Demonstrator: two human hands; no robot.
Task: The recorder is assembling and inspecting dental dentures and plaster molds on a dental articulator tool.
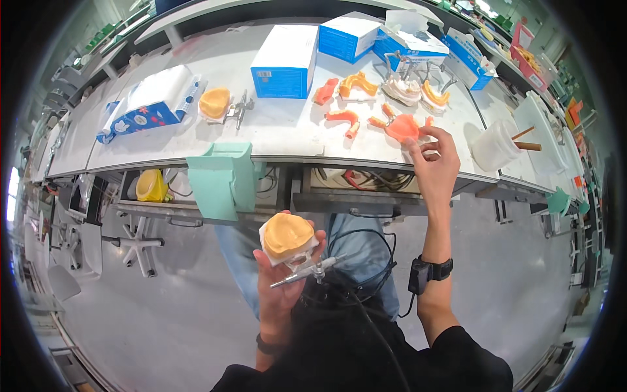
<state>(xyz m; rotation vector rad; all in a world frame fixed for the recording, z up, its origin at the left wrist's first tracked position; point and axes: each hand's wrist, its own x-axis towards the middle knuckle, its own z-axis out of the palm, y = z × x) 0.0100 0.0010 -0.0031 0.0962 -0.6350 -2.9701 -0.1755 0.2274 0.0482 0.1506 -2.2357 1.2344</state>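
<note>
My left hand [282, 287] is closed around a yellow dental plaster model [288, 235] on a white base, held above my lap. A metal articulator [317, 268] hangs off that model. Over the bench, my right hand [434, 153] pinches the edge of a pink dental base plate [402, 128]. Close by lie a pink arch-shaped wax rim [344, 121] and a small pink piece [326, 91]. Behind them are a yellow arch model [358, 86], a white model on an articulator [402, 89] and another yellow-and-white model [435, 96].
Blue-and-white boxes [285, 62] line the back of the bench. To the left sit a tissue pack [149, 101] and another yellow model [214, 104]. A white cup [494, 146] with sticks stands at right. A green bin [222, 181] hangs at the front edge, beside open drawers [356, 200].
</note>
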